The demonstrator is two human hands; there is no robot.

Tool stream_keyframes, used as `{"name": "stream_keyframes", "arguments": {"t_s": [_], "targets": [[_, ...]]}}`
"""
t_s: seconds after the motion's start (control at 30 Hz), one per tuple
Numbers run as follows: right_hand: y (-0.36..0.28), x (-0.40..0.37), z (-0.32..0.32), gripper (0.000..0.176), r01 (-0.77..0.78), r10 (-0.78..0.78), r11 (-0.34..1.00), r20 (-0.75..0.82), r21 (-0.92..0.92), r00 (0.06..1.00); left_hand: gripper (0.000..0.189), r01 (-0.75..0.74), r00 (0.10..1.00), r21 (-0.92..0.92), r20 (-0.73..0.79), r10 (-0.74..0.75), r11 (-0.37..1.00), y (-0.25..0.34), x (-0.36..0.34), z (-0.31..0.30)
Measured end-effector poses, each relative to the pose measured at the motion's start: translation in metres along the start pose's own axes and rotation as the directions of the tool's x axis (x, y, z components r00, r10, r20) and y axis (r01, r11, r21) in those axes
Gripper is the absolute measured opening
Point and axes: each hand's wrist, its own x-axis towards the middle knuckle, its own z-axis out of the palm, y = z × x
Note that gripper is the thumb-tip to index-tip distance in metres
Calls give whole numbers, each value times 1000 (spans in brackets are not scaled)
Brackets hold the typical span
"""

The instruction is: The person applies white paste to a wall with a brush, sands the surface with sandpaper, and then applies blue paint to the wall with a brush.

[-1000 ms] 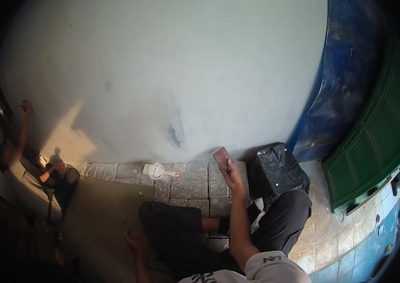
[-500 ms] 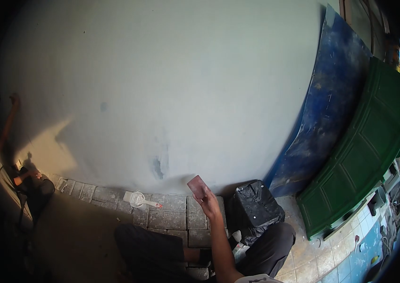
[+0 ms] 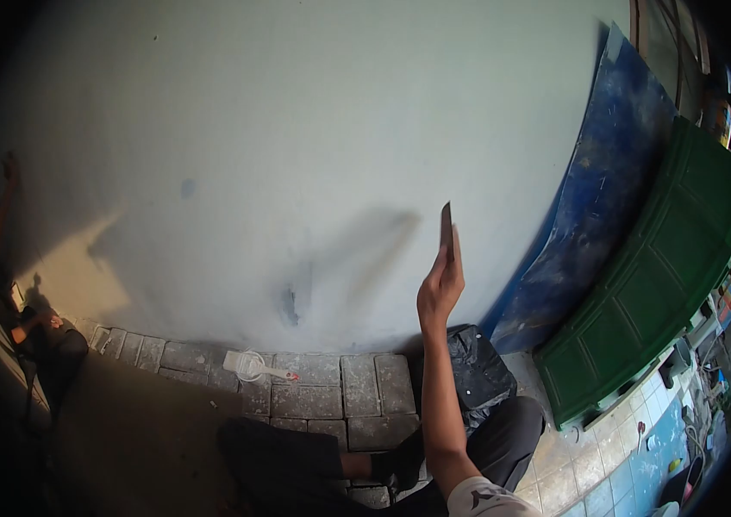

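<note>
My right hand (image 3: 440,289) is raised in front of the pale wall (image 3: 296,129), its fingers closed on a piece of reddish-brown sandpaper (image 3: 446,226). The sandpaper stands nearly edge-on to my view, fingers flat along its right side. A shadow of the hand and arm falls on the wall to the left. My left hand is out of view. Below, on the paving bricks (image 3: 305,402), a white paintbrush (image 3: 275,371) with a red-tipped handle lies across a white round container (image 3: 249,367).
A black plastic-wrapped box (image 3: 479,370) stands beside my bent knee (image 3: 516,426). On the right lean a blue sheet (image 3: 594,189) and a green panelled board (image 3: 654,267). At far left another person's arm (image 3: 3,207) reaches up to the wall. Clutter (image 3: 719,422) lies at far right.
My right hand has risen and moved right with the sandpaper, turning it from face-on to nearly edge-on. The other person's raised arm has shifted slightly left in view.
</note>
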Motion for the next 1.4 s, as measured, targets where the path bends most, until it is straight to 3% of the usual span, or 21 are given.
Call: {"name": "stream_keyframes", "arguments": {"t_s": [0.07, 0.13, 0.23, 0.33, 0.37, 0.47, 0.5, 0.57, 0.63, 0.7, 0.73, 0.83, 0.97, 1.0, 1.03, 1.1, 1.2, 1.23, 1.3, 1.37, 1.4], "targets": [[5, 48, 7, 51, 367, -380, 911, -34, -188, 924, 66, -111, 986, -138, 111, 127, 984, 115, -21, 100], [-1, 91, 14, 59, 465, -466, 842, 68, -274, 882, 66, -176, 954, -219, 203, 222, 960, 189, -40, 156], [7, 140, 31, 60, 662, -604, 657, 272, -362, 749, 65, -214, 914, -265, 285, 288, 940, 247, -64, 203], [20, 161, 45, 62, 754, -609, 545, 444, -367, 657, 64, -215, 904, -262, 311, 293, 941, 261, -77, 222], [21, 163, 48, 62, 752, -608, 542, 442, -375, 659, 64, -214, 903, -255, 316, 291, 943, 267, -78, 227], [25, 172, 47, 63, 842, -642, 388, 545, -374, 538, 63, -207, 906, -244, 319, 280, 948, 267, -81, 233], [27, 177, 46, 63, 838, -638, 392, 545, -379, 545, 63, -210, 906, -234, 319, 279, 949, 264, -81, 233], [29, 184, 44, 64, 743, -653, 486, 375, -460, 658, 62, -201, 911, -226, 315, 267, 953, 263, -81, 234], [28, 184, 41, 67, 747, -642, 450, 405, -489, 651, 62, -203, 912, -220, 311, 266, 954, 263, -81, 235], [28, 187, 37, 69, 867, -677, 356, 542, -349, 497, 61, -206, 915, -217, 303, 267, 954, 263, -78, 237], [29, 187, 35, 69, 864, -673, 357, 544, -355, 501, 61, -208, 915, -213, 302, 267, 955, 262, -78, 237], [39, 190, 27, 65, 731, -615, 429, 422, -530, 667, 60, -199, 916, -204, 309, 256, 959, 261, -80, 240], [51, 195, 3, 66, 722, -600, 425, 428, -546, 676, 59, -201, 916, -206, 308, 259, 958, 260, -78, 242], [53, 196, -1, 64, 660, -577, 469, 362, -587, 732, 59, -195, 916, -203, 311, 252, 959, 260, -79, 243], [56, 195, -6, 64, 661, -574, 464, 368, -590, 731, 59, -195, 916, -202, 313, 252, 960, 262, -80, 244], [60, 194, -15, 62, 801, -587, 336, 555, -496, 590, 58, -196, 916, -204, 311, 253, 959, 263, -80, 245], [67, 203, -33, 66, 540, -494, 513, 285, -668, 822, 57, -198, 915, -203, 313, 255, 959, 264, -83, 248], [69, 201, -38, 66, 537, -498, 503, 281, -677, 820, 57, -202, 913, -197, 315, 257, 959, 263, -83, 250], [73, 194, -45, 67, 730, -517, 382, 524, -567, 677, 57, -206, 917, -198, 303, 259, 958, 261, -82, 251], [84, 198, -53, 59, 703, -513, 401, 492, -587, 703, 56, -209, 919, -188, 299, 258, 960, 258, -84, 250], [92, 197, -55, 58, 623, -495, 451, 401, -639, 771, 56, -209, 919, -182, 298, 257, 961, 258, -84, 250]]}}
